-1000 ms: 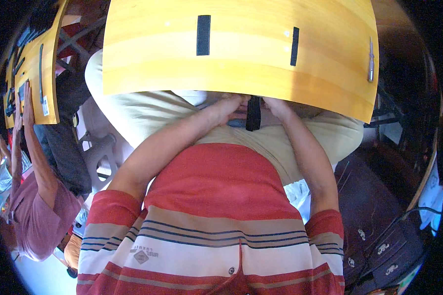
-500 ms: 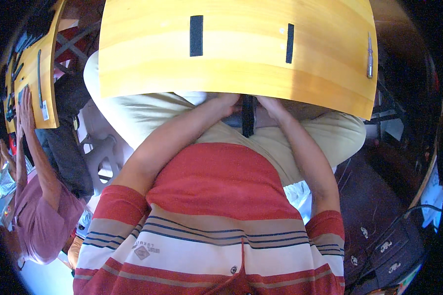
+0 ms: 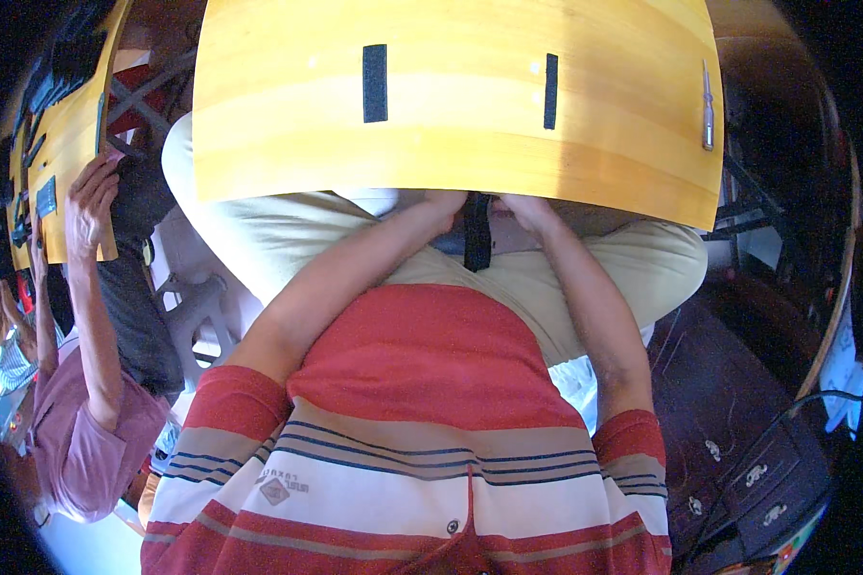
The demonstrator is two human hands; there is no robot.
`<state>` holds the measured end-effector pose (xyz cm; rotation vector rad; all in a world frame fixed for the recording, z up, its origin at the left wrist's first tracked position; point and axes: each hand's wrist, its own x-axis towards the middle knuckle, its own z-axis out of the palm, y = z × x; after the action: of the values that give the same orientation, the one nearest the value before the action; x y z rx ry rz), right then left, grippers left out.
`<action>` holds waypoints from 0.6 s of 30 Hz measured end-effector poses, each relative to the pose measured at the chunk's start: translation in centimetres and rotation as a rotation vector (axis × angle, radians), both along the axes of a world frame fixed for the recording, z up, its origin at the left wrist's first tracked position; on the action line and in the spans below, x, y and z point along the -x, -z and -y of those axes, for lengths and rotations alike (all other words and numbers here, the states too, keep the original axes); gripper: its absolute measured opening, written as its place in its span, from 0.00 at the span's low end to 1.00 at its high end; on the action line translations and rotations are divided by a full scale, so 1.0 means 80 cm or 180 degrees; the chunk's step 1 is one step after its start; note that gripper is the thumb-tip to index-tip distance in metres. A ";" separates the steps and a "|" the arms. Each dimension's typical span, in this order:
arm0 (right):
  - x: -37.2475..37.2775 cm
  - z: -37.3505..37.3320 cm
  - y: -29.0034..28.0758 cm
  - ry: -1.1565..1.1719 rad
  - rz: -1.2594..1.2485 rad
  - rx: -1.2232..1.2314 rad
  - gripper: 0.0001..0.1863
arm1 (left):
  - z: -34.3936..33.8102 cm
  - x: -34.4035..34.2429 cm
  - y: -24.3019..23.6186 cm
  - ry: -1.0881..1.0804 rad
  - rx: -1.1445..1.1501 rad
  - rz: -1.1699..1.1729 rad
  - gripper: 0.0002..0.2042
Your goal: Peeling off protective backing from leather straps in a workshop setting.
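A black strap (image 3: 478, 240) hangs between the left hand (image 3: 442, 207) and the right hand (image 3: 529, 211), close to both. Most fingers are hidden under the wooden table (image 3: 460, 153), so I cannot tell either hand's grip. Beyond the hands lie two black strips (image 3: 375, 83) and, farther right, a screwdriver (image 3: 708, 110).

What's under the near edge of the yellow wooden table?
A black strip between the left hand and right hand, over beige trousers. The table covers the strip's far end and part of both hands, so their grip can't be told.
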<state>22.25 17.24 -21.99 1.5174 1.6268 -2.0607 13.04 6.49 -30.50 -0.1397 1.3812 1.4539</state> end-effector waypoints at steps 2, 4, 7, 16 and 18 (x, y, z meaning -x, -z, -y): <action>0.002 -0.001 -0.011 -0.0330 0.0123 -0.0016 0.23 | -0.001 -0.001 -0.005 0.0134 0.0290 -0.0281 0.19; -0.005 -0.008 -0.022 -0.0255 0.0136 0.0010 0.22 | -0.008 -0.005 -0.034 0.0235 0.0370 -0.0275 0.19; -0.011 -0.015 -0.031 -0.0508 0.0097 -0.0002 0.21 | -0.009 0.001 -0.091 0.0386 0.0441 -0.0521 0.20; -0.025 0.002 0.009 -0.1348 0.0137 -0.0018 0.13 | 0.002 0.000 -0.071 0.1204 0.0923 -0.1277 0.21; -0.021 0.005 0.012 -0.1309 0.0143 0.0227 0.12 | 0.005 0.003 -0.056 0.1325 0.0887 -0.1593 0.21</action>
<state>23.90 16.85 -22.99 1.0850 1.6600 -1.8249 12.84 6.08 -26.01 0.3412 1.8827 0.9740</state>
